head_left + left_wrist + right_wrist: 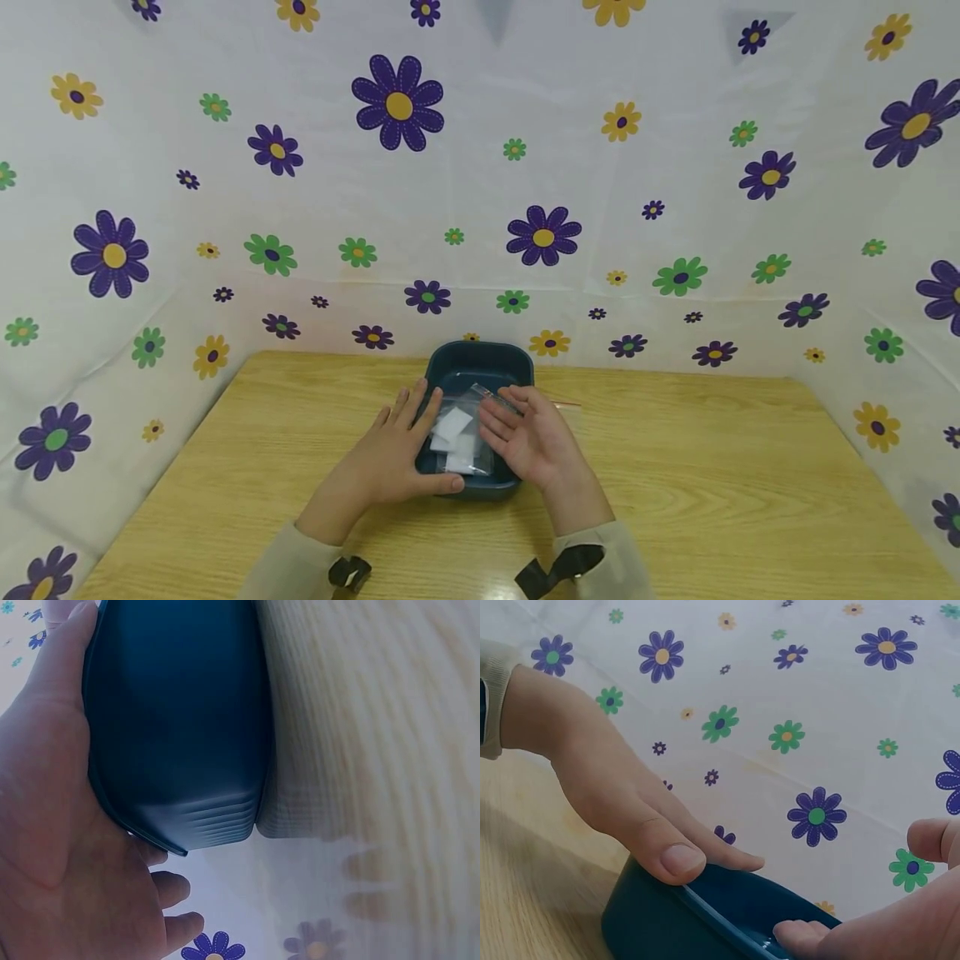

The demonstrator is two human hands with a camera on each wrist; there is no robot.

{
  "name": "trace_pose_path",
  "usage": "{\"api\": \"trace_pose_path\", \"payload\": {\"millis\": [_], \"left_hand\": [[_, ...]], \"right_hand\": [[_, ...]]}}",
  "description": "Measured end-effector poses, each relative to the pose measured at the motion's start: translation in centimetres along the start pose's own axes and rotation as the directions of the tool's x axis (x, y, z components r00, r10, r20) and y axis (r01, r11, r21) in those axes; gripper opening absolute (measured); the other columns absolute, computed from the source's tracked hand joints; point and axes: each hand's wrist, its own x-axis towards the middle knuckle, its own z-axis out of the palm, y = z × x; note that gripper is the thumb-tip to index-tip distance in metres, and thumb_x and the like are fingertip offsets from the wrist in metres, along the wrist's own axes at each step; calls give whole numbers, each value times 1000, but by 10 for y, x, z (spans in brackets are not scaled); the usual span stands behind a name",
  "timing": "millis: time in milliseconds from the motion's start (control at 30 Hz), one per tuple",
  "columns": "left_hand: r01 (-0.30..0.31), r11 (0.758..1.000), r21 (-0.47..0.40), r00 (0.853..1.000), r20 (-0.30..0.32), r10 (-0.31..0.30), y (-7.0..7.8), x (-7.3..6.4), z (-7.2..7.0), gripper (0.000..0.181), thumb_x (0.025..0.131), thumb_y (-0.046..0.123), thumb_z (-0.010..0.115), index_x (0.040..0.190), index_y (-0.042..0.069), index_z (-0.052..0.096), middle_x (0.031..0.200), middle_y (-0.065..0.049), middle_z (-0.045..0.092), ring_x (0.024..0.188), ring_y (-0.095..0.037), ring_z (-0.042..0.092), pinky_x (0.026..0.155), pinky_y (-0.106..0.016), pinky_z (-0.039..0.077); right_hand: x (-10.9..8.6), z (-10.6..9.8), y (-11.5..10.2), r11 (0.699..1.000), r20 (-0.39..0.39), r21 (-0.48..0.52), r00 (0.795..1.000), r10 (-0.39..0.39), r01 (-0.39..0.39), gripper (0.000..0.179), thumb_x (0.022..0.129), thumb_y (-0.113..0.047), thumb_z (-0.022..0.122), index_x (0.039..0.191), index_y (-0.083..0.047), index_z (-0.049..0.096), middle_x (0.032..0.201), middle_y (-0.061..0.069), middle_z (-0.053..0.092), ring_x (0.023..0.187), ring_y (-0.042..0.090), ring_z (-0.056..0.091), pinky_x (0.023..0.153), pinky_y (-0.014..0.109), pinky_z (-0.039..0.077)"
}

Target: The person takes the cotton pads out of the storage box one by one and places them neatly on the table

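Bag (463, 446) lies in bin (483, 492), btwn L hand (390, 458) & R hand (538, 437).

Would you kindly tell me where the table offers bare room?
The yellow wood-grain table is bare left of the left hand, up to the white flowered cloth, and right of the right hand, past a thin red-edged strip. The dark blue rectangular bin is crowded: both hands flank it and white pieces in clear plastic lie inside.
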Motion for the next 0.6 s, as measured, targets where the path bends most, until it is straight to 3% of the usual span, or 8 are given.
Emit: {"api": "trace_pose_path", "payload": {"millis": [233,600], "left_hand": [[4,1000,-1,1000,9,-4,0,0,0,120,75,83,59,162,16,9,168,-15,0,152,-45,7,119,-64,16],[-6,1000,2,1000,1,6,-2,-1,1,121,75,85,56,162,15,9,168,-15,0,151,-45,7,119,-64,16]], "right_hand": [[1,1,6,1000,-48,-5,999,4,-5,77,99,-27,49,158,0,7,163,29,6,152,41,10,124,49,15],[-1,7,9,1000,-65,-22,998,-1,-1,79,98,-25,46,158,0,0,157,35,-22,148,47,-17,123,52,-4]]}}
